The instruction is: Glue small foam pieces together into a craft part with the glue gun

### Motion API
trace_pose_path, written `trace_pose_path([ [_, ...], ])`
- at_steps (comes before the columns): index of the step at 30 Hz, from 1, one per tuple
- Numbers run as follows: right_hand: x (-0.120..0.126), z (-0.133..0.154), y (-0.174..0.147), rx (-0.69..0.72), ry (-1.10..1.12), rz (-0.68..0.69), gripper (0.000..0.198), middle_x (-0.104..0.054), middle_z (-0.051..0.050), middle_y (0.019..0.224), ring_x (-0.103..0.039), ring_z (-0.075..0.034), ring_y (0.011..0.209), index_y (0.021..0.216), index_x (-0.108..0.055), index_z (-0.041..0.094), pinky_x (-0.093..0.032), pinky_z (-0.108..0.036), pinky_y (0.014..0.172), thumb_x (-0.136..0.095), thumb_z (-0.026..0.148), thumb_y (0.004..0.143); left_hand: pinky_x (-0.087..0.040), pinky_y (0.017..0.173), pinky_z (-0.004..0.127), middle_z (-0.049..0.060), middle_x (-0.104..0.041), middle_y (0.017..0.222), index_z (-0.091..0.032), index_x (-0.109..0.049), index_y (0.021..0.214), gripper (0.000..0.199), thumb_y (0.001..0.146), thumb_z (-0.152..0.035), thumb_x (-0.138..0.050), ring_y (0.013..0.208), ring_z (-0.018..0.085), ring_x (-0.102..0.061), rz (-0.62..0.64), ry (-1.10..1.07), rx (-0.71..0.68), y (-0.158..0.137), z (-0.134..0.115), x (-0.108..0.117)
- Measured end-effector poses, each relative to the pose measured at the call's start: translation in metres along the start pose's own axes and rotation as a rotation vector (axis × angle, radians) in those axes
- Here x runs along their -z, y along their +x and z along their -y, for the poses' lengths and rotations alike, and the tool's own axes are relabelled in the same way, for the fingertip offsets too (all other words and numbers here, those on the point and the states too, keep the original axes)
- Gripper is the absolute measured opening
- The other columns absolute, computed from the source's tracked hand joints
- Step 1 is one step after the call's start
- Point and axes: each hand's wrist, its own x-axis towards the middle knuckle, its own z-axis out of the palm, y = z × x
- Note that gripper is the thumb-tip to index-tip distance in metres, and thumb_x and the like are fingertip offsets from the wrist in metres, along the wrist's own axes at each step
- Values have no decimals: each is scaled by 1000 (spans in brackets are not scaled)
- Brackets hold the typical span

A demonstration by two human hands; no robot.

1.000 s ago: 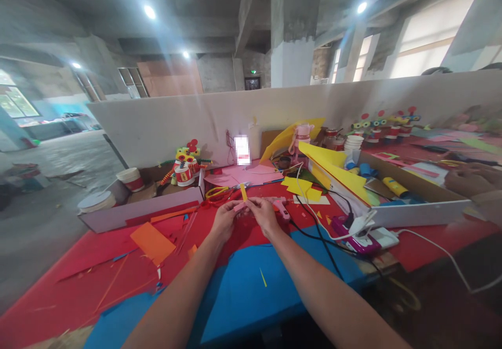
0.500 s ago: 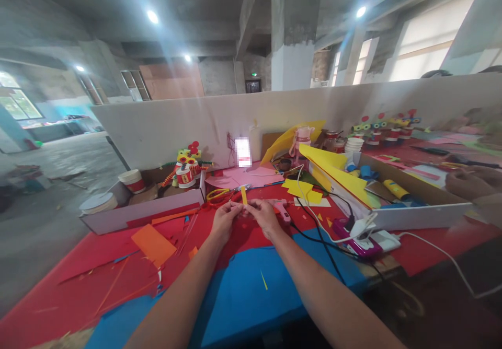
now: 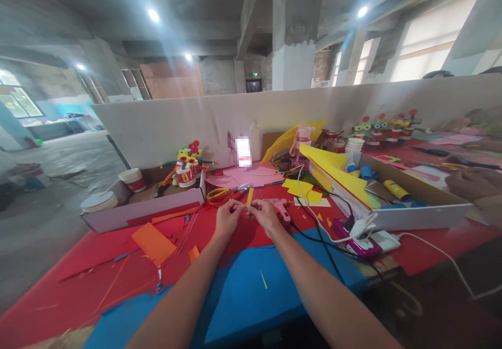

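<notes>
Pinching yellow strip [image 3: 250,196]; cup label [image 3: 186,177] illegible

Bare forearms [image 3: 309,265] taper into narrow wrists [image 3: 221,235] and bare hands [image 3: 265,217].

Yellow strip [image 3: 250,196], pink glue gun [image 3: 284,213], orange paper [image 3: 154,243], blue sheet [image 3: 243,286], red table covering [image 3: 70,297]

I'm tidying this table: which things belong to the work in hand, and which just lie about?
In use:
Narrow yellow strip, at the fingertips of the right hand, left hand alongside
Perhaps pink plastic glue gun, lying unheld nearby

Seemingly just lying about:
Orange rectangular paper sheet
Thin yellow sliver on the blue sheet
</notes>
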Motion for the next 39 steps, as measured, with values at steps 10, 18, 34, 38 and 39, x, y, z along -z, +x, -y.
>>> trace_pose_path([
  [10,0,6,-2,-20,54,-36,27,-66,0,62,-64,-18,60,63,-67,20,-54,-33,66,-76,45,57,-39,56,22,0,-62,60,-15,-67,69,21,62,-34,-73,56,11,-51,33,-190,105,0,0,-1],
  [18,-1,7,-3,-40,82,23,33,-65,0,59,-63,-17,59,62,-67,19,-54,-34,69,-79,49,54,-40,55,22,0,-61,58,-15,-65,64,17,59,-30,-73,55,11,-51,1,-241,132,0,-5,0],
  [34,-2,12,-4,13,87,-50,32,-68,0,67,-63,-17,63,70,-67,17,-53,-32,70,-78,44,56,-37,52,21,-2,-58,57,-15,-65,68,31,58,-40,-80,51,8,-48,71,-386,189,0,-1,0],
  [38,-3,5,-1,54,109,-109,34,-68,0,66,-64,-18,64,67,-62,18,-54,-33,70,-79,43,54,-39,54,21,1,-63,63,-14,-68,72,35,55,-41,-83,54,9,-50,111,-400,228,0,-2,-2],
  [39,-3,4,0,60,103,-106,34,-68,0,66,-65,-18,64,68,-61,18,-55,-33,70,-79,43,54,-39,54,21,1,-63,64,-13,-68,73,36,55,-40,-83,55,9,-51,115,-401,232,0,-1,-2],
])
